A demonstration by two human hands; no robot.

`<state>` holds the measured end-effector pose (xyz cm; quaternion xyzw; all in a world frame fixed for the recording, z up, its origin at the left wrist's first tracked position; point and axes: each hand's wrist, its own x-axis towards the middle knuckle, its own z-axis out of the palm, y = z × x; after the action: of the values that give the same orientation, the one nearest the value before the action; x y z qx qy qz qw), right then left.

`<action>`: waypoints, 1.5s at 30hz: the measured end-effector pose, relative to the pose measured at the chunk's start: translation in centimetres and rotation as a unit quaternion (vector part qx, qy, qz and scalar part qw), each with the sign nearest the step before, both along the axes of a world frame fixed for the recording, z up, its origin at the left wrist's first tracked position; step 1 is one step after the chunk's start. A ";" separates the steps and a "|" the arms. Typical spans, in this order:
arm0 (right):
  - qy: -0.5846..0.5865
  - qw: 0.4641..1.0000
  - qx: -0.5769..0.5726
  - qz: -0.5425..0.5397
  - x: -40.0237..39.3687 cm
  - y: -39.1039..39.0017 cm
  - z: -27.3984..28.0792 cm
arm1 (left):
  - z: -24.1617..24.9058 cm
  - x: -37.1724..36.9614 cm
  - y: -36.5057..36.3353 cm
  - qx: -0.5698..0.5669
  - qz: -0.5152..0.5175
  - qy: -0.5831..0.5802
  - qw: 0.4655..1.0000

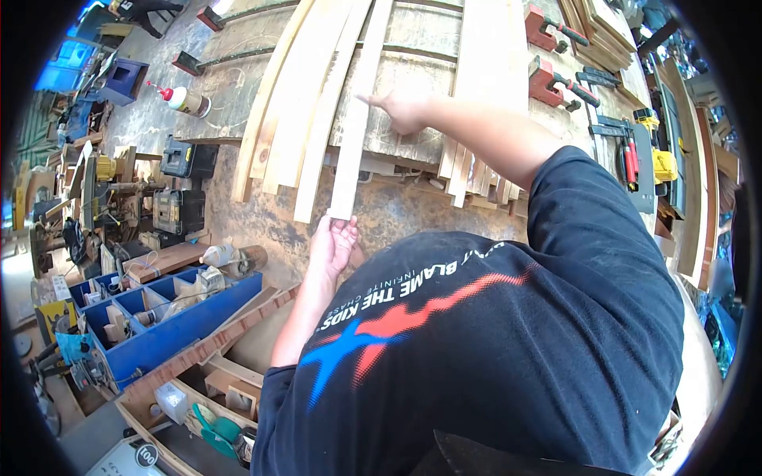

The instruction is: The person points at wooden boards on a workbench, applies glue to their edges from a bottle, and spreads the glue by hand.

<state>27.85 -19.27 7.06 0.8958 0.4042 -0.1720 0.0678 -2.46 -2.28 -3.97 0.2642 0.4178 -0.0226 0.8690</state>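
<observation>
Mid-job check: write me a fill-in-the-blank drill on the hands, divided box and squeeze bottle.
1. The person's ____ hand is at the near end of the wooden strip.
2. The right hand extends its ____ finger onto that strip.
3. The divided box is ____.
4. The squeeze bottle on the workbench has a ____ tip.

left; index; blue; red

Right hand (402, 111) outstretched, finger (376, 101) extended; left hand (336, 242) palm up.

Tabletop (225, 89) open between bottle (189, 101) by left edge and wooden strips (259, 119). Wooden strips overhang front edge, blocking low approach. Red clamps (543, 81) obstruct right side; dark bars (240, 57) cross left part.
</observation>
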 end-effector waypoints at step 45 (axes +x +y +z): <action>0.232 0.971 0.008 0.048 -7.7 1.8 1.5 | -1.9 -12.4 4.7 -0.096 -0.077 -0.085 0.989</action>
<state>20.19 -17.45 8.56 0.8112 0.4529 -0.3690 -0.0267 -14.91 2.44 -5.91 0.2118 0.3169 -0.1070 0.9183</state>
